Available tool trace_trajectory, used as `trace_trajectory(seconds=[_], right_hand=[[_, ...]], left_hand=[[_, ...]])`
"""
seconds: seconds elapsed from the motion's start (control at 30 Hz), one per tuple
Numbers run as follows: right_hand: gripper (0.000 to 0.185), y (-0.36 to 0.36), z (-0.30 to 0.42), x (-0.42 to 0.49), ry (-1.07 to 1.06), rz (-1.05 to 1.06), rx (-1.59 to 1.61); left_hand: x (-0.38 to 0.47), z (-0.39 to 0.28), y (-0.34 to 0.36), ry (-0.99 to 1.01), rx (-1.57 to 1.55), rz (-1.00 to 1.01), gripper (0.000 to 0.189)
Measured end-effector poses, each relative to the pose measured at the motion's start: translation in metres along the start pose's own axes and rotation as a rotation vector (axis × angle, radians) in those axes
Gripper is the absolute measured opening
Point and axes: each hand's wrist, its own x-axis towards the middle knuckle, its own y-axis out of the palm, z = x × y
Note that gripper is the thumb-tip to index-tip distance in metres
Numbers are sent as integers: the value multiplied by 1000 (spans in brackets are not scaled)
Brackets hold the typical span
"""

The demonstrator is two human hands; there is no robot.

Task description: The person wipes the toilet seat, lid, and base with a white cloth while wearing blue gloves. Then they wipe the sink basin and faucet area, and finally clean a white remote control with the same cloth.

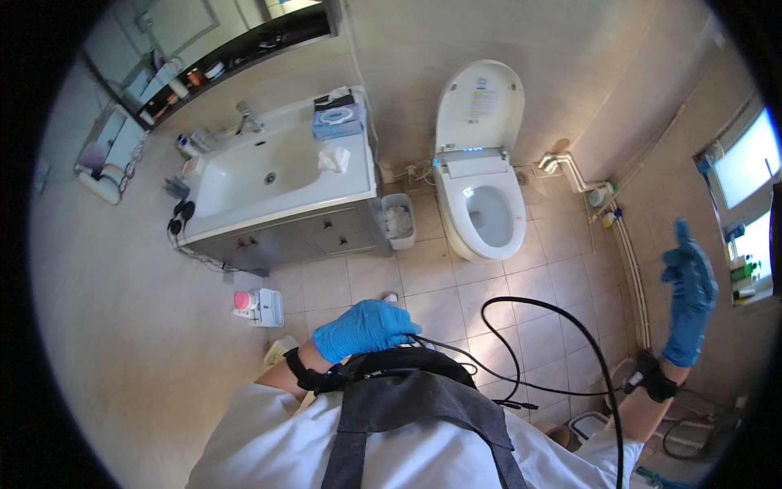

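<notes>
My left hand (366, 330), in a blue disposable glove, is at my waist just above a black waist bag (415, 360). Its curled fingertips meet a thin black cable (464, 353); whether they grip it is hidden. Out to the right, my right hand (690, 293) is raised in a matching glove, fingers spread and holding nothing, near the window-side wall. Both wrists wear black straps, and the cable runs to the right one. A thicker black cable (574, 321) loops in front of me. Ahead stands a white toilet (482, 211) with its lid (479, 104) up.
Left of the toilet is a washbasin (269, 165) on a grey cabinet (293, 238), with a wipes pack (338, 122) and crumpled tissue (334, 159) on top. A waste bin (398, 221) sits between them. Pipes (632, 275) follow the right wall; bottles (743, 269) line the windowsill.
</notes>
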Motion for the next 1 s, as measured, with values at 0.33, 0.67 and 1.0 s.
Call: trace_trajectory(seconds=[0.33, 0.67, 1.0], right_hand=[[50, -75, 44, 10, -175, 124, -91], [46, 55, 70, 29, -211, 209, -114], [33, 253, 79, 20, 297, 592, 116]], left_hand=[[-17, -26, 24, 65, 9, -99, 18], [-53, 41, 53, -130, 127, -4, 28], [-167, 82, 15, -314, 87, -61, 29]])
